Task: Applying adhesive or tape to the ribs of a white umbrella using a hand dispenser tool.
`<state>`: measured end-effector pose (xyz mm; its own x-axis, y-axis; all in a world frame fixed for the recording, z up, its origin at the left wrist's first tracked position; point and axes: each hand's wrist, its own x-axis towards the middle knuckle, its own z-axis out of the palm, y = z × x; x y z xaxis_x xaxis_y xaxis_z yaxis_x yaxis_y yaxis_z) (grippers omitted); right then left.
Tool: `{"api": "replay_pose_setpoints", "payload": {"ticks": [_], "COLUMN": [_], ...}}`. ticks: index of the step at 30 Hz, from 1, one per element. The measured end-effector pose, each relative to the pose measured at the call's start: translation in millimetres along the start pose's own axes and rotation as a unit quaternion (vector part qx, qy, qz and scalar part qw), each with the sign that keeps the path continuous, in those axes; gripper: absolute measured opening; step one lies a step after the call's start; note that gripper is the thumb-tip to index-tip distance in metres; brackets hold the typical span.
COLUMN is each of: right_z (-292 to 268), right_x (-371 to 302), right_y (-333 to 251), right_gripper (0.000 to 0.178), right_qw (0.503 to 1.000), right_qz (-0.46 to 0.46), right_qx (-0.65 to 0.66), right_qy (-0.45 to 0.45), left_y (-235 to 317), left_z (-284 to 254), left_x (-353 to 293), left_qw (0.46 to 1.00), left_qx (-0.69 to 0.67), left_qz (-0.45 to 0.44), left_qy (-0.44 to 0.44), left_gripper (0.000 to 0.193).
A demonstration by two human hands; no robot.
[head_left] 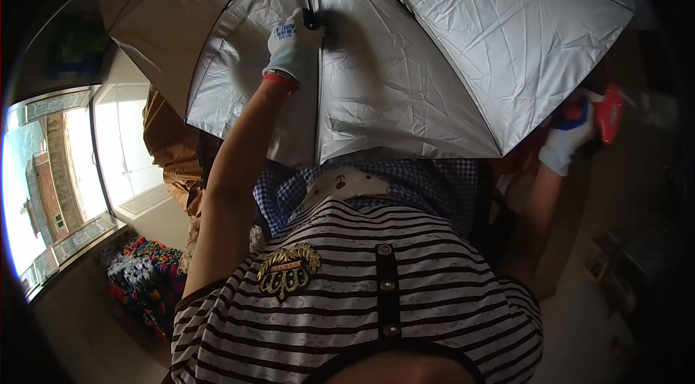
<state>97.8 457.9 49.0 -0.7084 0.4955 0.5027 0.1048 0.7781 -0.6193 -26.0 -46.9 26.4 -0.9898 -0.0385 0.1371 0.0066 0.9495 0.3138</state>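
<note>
The umbrella [405,80] is spread open, silver lining toward the wearer, and spans the view from 10 to 2 o'clock. The gloved left hand [293,40] is set against the lining, between 11 and 12 o'clock. Its fingers are bent, with little opening, and their tips meet the central rib [318,105]; whether they pinch the rib cannot be told, as the tips are dark against it. The gloved right hand [567,141] is near 3 o'clock, just outside the umbrella's edge. Its fingers are curled closed around a red tool [612,115]; blur hides the exact placement of each finger.

A checked cloth [441,185] lies below the umbrella, above the striped shirt [456,283]. Brown fabric [170,145] hangs near 9 o'clock, beside the window [127,145]. A multicoloured pile [145,268] sits at 8 o'clock.
</note>
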Motion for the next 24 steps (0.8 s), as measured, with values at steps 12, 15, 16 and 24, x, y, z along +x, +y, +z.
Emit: {"api": "replay_pose_setpoints", "payload": {"ticks": [12, 15, 16, 24], "right_z": [139, 198, 206, 211], "right_x": [-102, -150, -158, -177], "right_y": [-285, -281, -279, -274], "right_gripper": [0.038, 0.016, 0.015, 0.015], "right_qw": [0.695, 0.691, 0.698, 0.675], "right_qz": [0.284, 0.315, 0.336, 0.395], "right_qx": [0.577, 0.579, 0.557, 0.505], "right_qy": [-0.321, -0.297, -0.297, -0.364], "left_y": [-15, -6, -2, -20], "left_z": [-9, -17, -21, -7], "left_x": [59, 66, 70, 98], "left_qw": [0.936, 0.936, 0.935, 0.918], "left_qx": [-0.276, -0.222, -0.194, -0.066], "left_qz": [-0.033, -0.058, -0.069, 0.046], "left_qy": [-0.218, -0.267, -0.289, -0.389], "left_gripper": [0.027, 0.026, 0.026, 0.018]}}
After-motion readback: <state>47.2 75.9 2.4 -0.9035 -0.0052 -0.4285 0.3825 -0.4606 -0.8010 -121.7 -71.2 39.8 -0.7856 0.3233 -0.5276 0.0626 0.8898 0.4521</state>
